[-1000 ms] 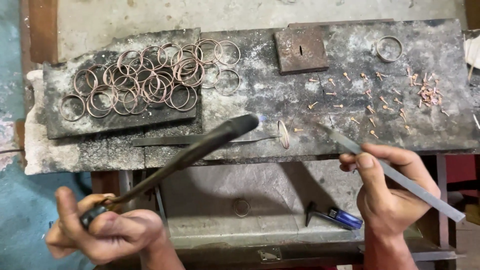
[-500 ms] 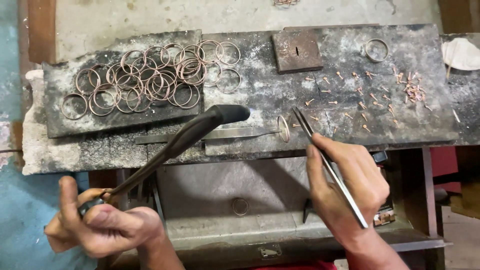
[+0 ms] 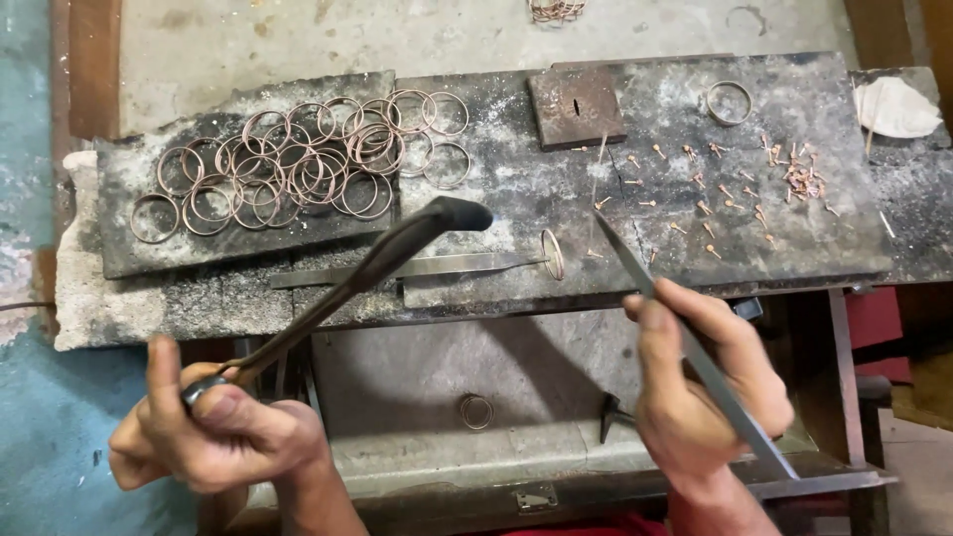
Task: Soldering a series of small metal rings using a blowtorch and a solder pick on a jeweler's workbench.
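My left hand [image 3: 213, 432] grips the handle of a dark torch [image 3: 397, 248] whose nozzle points right, over the scorched grey slab [image 3: 685, 258]. My right hand [image 3: 705, 392] holds long steel tweezers [image 3: 685, 337], their tip raised near the slab's front edge. Another pair of tweezers [image 3: 427, 266] lies flat on the slab and holds a small copper ring [image 3: 552, 254] upright at its tip, just right of the nozzle. Several copper rings [image 3: 298, 164] are heaped on the left slab.
Small copper pins [image 3: 735, 189] are scattered on the right of the slab, by a single ring [image 3: 729, 102] and a rusty square plate [image 3: 576, 104]. A white cloth [image 3: 893, 107] lies far right. A ring [image 3: 476, 410] sits on the lower shelf.
My right hand swung the tweezers in toward the upright ring and now lifts them slightly back to the right. The torch stays aimed at the ring; the blue flame seen earlier is gone.
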